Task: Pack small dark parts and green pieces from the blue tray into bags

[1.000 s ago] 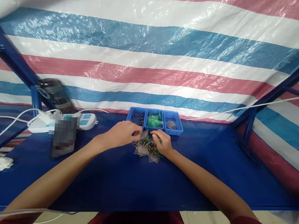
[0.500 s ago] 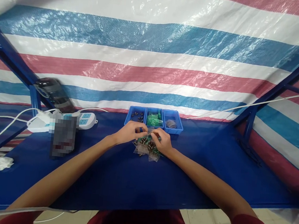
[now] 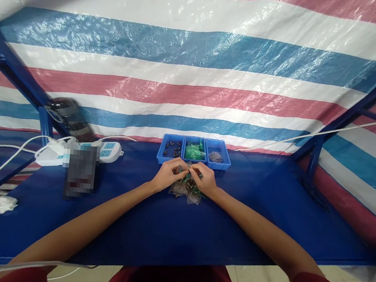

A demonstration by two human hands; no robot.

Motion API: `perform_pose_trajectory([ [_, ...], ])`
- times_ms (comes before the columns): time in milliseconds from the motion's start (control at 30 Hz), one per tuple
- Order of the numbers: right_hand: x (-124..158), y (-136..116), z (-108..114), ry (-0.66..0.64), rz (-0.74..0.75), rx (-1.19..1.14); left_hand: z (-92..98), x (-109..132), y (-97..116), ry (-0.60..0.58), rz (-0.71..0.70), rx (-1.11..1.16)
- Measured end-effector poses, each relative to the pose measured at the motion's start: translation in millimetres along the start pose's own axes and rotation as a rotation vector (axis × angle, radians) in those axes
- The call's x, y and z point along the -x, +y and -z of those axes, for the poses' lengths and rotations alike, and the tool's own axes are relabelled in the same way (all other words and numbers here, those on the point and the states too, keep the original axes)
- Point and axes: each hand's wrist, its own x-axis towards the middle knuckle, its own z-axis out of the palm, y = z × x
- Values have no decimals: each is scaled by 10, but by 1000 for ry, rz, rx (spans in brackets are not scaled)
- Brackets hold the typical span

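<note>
My left hand (image 3: 168, 175) and my right hand (image 3: 206, 179) meet fingertip to fingertip, each in a pinch. Between them shows the edge of a small clear plastic bag (image 3: 189, 164); fingers cover most of it. Right under the hands, on the blue table, lies a pile of small clear bags (image 3: 193, 198) mixed with brownish metal-looking pieces and green bits. Just beyond stand three blue bins side by side. The left bin (image 3: 169, 161) holds several small dark pieces, the middle one green plastic pieces (image 3: 194, 152), the right one flat clear bags (image 3: 215, 156).
To the left, a white power strip (image 3: 112, 151) with plugs and cables lies near a blurred dark object (image 3: 80, 172). A dark bottle-like container (image 3: 70, 118) leans by the blue frame. Crumpled white tissue (image 3: 0, 204) sits far left. Striped sheeting (image 3: 192, 95) hangs behind.
My left hand has moved slightly down and closer to my right hand, its fingers now more closed around the bag. My right hand has barely moved.
</note>
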Motion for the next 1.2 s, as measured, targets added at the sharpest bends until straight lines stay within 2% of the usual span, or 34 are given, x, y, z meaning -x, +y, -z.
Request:
perform_pose_trajectory([
  [300, 12, 13, -25, -14, 49, -14, -36, 40, -37, 85, -55, 7],
  [633, 23, 7, -35, -33, 55, -8, -22, 65, 23, 163, -56, -6],
  [967, 19, -1, 20, -35, 7, -52, -67, 53, -101, 102, -51, 12],
  [1200, 20, -11, 10, -16, -9, -46, -64, 57, -88, 80, -84, -4],
])
